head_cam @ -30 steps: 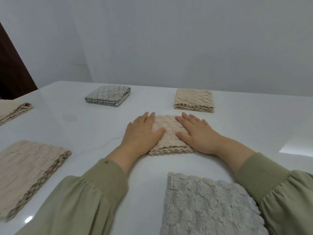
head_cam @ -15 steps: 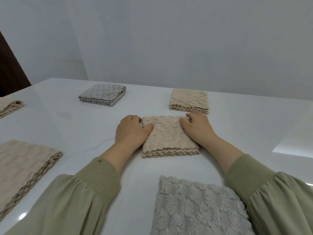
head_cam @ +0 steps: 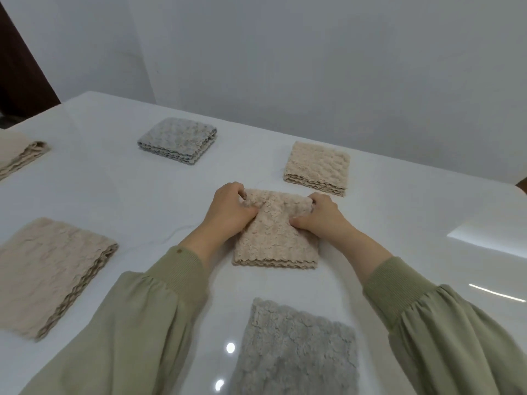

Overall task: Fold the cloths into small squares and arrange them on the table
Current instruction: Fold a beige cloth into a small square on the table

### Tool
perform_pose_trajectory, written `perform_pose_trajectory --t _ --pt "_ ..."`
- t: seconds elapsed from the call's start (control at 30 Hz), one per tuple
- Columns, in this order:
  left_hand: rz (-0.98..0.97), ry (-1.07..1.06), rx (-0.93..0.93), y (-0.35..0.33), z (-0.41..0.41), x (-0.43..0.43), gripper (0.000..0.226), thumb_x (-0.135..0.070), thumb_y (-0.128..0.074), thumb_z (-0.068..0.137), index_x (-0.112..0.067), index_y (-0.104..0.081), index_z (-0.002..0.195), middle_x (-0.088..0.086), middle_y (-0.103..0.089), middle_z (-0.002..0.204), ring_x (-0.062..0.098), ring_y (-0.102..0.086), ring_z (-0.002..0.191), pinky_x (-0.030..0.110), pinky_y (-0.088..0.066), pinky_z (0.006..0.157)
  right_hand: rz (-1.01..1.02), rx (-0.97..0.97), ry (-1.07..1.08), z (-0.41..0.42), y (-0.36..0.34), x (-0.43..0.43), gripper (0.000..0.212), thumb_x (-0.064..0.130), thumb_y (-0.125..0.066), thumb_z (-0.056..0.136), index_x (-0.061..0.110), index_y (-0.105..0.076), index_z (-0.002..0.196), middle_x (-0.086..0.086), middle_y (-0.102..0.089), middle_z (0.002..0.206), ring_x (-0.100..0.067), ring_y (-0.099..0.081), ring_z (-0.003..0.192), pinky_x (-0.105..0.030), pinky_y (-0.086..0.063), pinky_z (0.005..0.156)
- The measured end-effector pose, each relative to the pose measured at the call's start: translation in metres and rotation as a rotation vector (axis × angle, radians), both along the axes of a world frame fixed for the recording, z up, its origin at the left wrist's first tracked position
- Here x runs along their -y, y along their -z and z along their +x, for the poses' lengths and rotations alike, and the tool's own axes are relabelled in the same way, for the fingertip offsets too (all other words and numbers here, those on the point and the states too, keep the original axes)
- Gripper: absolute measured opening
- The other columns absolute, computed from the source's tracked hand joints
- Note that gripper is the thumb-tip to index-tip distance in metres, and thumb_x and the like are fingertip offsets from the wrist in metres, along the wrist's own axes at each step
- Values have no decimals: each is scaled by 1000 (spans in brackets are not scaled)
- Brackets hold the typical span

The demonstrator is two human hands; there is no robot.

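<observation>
Our left hand and right hand pinched the far corners of a folded beige cloth at the middle of the glossy white table; fingertips were hidden underneath. A grey cloth was cut off below. We read no writing. Plain grey wall behind.
</observation>
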State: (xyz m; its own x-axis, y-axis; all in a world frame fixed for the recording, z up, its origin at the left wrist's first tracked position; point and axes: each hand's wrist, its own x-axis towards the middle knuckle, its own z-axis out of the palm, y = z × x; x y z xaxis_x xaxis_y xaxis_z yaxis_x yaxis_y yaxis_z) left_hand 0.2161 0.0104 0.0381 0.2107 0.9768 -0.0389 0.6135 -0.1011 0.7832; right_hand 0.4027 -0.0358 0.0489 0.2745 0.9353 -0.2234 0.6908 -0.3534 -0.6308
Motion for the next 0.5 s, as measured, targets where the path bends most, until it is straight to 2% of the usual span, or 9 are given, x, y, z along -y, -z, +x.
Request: perform_pose_trajectory --t 0.07,0.1,0.17,0.2,0.23,0.27,0.33,0.43,0.5 --pt "-63 -16 100 -10 3 6 17 -18 -61 85 -17 -44 86 -5 -52 82 13 -49 72 24 -38 59 26 -221 64 -1 -3 8 44 23 -77 71 11 -53 105 -8 -57 105 -25 -56 99 -41 -49 85" --pt "-115 -41 179 -15 4 9 15 -17 -61 86 -16 -46 89 -6 -53 77 11 -50 69 23 -38 56 36 -326 99 -1 -6 12 39 18 -78 72 11 -53 101 -7 -59 97 -23 -60 91 -37 -52 79" --pt "-248 -107 348 -25 4 12 15 -16 -63 87 -16 -50 94 -3 -59 78 12 -58 69 24 -46 59 49 -503 169 -3 -15 19 31 11 -77 73 14 -52 91 -2 -59 83 -16 -60 77 -23 -51 64" --pt "-310 -139 413 -30 3 13 16 -15 -64 86 -17 -51 95 1 -62 83 14 -62 73 28 -52 66 33 -604 215 -4 -21 22 29 8 -76 75 15 -52 89 -1 -61 81 -15 -61 74 -19 -50 61" --pt "-360 -162 452 -34 3 13 17 -14 -65 85 -18 -52 96 5 -65 90 18 -65 79 35 -55 73 -3 -725 256 -4 -26 24 27 7 -75 76 13 -55 93 -4 -65 85 -16 -64 77 -19 -52 64" --pt "-406 -176 486 -37 4 14 17 -12 -65 85 -19 -53 96 10 -66 97 22 -66 84 40 -56 79 -55 -819 284 -2 -31 26 29 7 -74 77 8 -58 102 -9 -68 94 -21 -67 85 -24 -55 73" --pt "-506 -199 576 -47 11 17 20 -8 -63 87 -17 -53 102 13 -66 103 24 -68 85 41 -56 78 -153 -848 282 4 -39 30 30 11 -72 80 3 -63 107 -12 -68 105 -24 -66 95 -34 -53 88" --pt "-743 -176 743 -60 32 21 29 -11 -62 89 -8 -55 117 13 -67 109 23 -68 91 36 -57 76 -151 -853 291 26 -54 41 13 12 -69 83 8 -66 95 -11 -69 102 -22 -67 93 -31 -54 84" --pt "-893 -95 737 -66 56 27 31 -20 -61 90 -5 -60 117 12 -68 110 22 -67 95 36 -55 81 -112 -907 327 53 -63 49 18 11 -67 84 6 -66 101 -13 -68 105 -24 -67 96 -33 -54 83"
